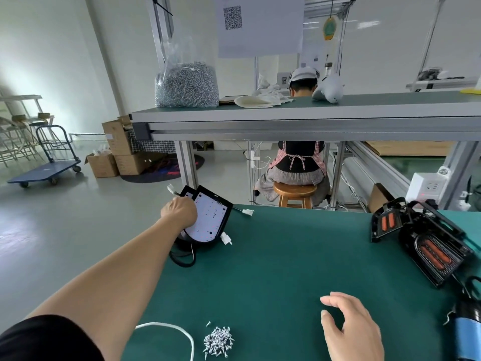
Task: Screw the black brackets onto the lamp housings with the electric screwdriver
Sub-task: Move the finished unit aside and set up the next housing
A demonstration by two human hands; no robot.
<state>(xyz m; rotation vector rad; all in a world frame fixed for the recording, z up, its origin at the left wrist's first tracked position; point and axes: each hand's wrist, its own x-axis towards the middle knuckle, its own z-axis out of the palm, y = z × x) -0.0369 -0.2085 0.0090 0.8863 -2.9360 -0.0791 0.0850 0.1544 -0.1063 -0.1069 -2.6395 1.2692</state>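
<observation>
Left hand [179,211] grips a black, white-faced lamp housing [209,221] far left; right hand [361,329] hovers near, fingers loosely spread.

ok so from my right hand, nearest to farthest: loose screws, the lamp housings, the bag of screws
From the right hand:
1. loose screws, close by on its left.
2. lamp housings, far left, gripped by the left hand.
3. bag of screws, up on the shelf beyond.
</observation>
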